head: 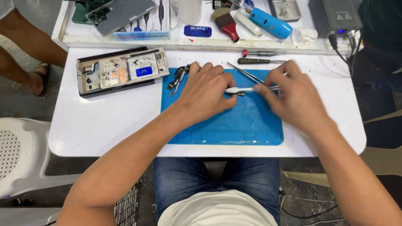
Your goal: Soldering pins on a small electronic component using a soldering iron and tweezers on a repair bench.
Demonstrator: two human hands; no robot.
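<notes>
Both hands' grips pinch a white tool (240,89), its tiny dark part (242,94) indistinct

Left hand (205,90) is covering most of a small part; right hand (293,96) is blurring; tool (247,89) tip too small to tell.

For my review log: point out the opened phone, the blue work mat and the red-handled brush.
opened phone (123,72), head view, on its exposed inner board.
blue work mat (247,121), head view, on a bare patch below the hands.
red-handled brush (229,30), head view, on the red handle.
</notes>
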